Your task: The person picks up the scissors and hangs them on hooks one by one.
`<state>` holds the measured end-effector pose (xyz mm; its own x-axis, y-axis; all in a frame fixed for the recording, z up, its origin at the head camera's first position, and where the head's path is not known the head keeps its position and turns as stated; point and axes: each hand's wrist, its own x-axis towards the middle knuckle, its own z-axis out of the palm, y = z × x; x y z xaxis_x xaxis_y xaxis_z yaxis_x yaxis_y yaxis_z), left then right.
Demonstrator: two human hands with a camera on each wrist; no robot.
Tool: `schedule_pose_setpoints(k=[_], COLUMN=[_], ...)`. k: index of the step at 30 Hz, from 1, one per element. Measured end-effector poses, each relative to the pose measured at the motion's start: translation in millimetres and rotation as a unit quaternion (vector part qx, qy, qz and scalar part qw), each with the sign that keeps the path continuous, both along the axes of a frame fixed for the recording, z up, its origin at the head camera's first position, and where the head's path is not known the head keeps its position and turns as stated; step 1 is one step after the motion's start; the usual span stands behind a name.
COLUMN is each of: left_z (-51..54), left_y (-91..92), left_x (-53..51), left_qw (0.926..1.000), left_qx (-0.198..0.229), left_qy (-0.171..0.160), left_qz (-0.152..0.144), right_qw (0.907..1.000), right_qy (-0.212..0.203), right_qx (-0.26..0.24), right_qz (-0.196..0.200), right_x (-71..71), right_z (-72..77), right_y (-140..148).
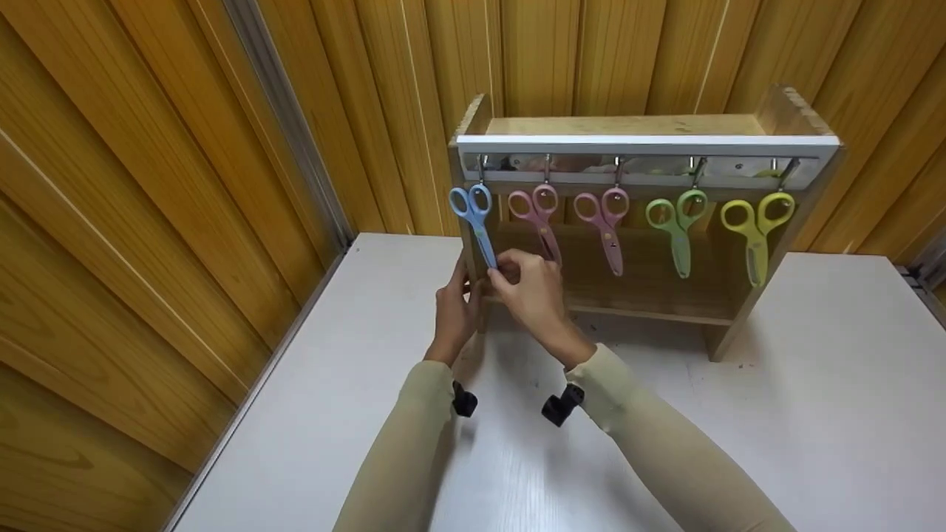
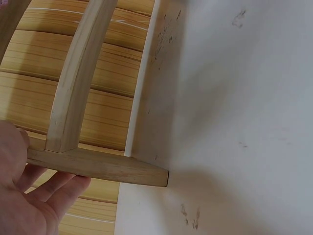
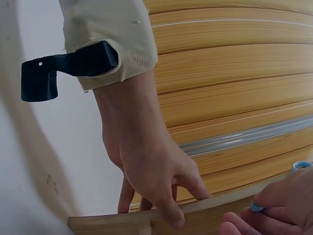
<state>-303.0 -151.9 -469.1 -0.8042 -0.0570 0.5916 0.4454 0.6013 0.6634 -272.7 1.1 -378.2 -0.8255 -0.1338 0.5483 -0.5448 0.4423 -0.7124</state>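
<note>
A wooden rack stands on the white tabletop, with scissors hanging from metal hooks along its front. My left hand grips the rack's left side panel, thumb on one face and fingers on the other. Between thumb and fingertips, my right hand pinches the lower tip of the blue scissors, which hang by a handle loop from the leftmost hook. In the right wrist view the blue tip shows at the pinch. Just right of them hang pink scissors, their blade end partly behind my right hand.
Farther right hang a second pink pair, green scissors and yellow scissors. A metal strip carries the hooks. Wood-plank walls rise behind and on the left, with a metal rail at their corner.
</note>
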Motion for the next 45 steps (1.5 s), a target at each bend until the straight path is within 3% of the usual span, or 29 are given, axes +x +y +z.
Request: schedule_pose_setpoints(k=[12, 29, 45], left_z=[0.3, 0.5, 2.1], left_y=[2.0, 2.0, 0.4], left_x=[-0.5, -3.4, -0.8], left_qw=[1.0, 1.0, 0.9994], left_qx=[0.002, 0.004, 0.019], left_qy=[0.008, 0.005, -0.027], left_qz=[0.0, -0.003, -0.012], right_qw=[0.9996, 0.9995, 0.9993], right_qy=[0.005, -0.004, -0.022], right_qx=[-0.014, -0.016, -0.011], right_qz=[-0.024, -0.027, -0.028], right_x=[-6.6, -8.3, -4.5], right_z=[-10.0, -8.8, -13.4], right_y=[-3.0, -2.0, -1.9])
